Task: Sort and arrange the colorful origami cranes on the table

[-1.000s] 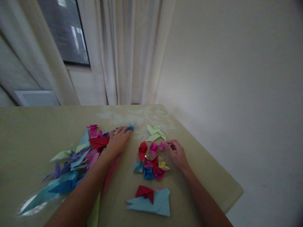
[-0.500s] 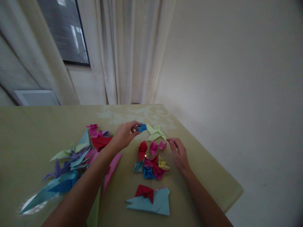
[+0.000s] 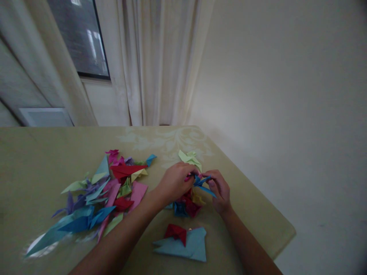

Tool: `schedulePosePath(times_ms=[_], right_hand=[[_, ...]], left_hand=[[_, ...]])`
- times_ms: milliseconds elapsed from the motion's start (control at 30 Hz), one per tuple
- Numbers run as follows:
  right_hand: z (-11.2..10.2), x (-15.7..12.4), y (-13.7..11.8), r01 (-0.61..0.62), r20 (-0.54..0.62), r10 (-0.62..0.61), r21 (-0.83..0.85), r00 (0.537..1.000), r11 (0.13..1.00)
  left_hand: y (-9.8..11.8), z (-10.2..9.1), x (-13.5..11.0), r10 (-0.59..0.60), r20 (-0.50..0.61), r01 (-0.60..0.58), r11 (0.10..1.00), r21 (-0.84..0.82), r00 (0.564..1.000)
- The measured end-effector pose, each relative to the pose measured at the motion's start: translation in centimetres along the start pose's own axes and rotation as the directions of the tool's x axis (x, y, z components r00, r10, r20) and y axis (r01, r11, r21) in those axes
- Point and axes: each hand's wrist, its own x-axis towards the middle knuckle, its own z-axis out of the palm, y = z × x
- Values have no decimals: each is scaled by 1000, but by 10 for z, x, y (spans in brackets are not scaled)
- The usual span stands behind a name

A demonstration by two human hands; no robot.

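Note:
Between my two hands is a blue origami piece with pointed flaps, held over a small cluster of folded paper. My left hand pinches its left side. On its right side, the fingers of my right hand are closed on it. Below lie a dark blue folded star, a crimson one and a yellow one, partly covered by my left hand. A pale green origami piece rests just beyond my fingers. Nearer to me, a red folded piece lies on a light blue origami fish shape.
A loose heap of origami in many colours, with a red piece and a blue crane-like piece, spreads on the left of the yellow-green tablecloth. The table's right edge runs beside a white wall. Curtains hang behind.
My left hand has come from the far side back toward me and right, carrying the blue piece. My right hand has closed on it too. Part of the left heap is now uncovered.

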Motion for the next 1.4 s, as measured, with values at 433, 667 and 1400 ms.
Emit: schedulePosePath(times_ms=[433,667,1400], right_hand=[[-24,17,25,-252,-380,141,-260,914,932],[-22,16,38,-330,-247,258,-317,934,889],[-8,18,31,-304,-324,210,-274,922,912]], left_hand=[[-97,-28,-25,-400,-188,416,620,665,897],[-108,-47,-22,-407,-108,386,702,598,907],[13,-46,-25,-166,383,27,939,344,909]])
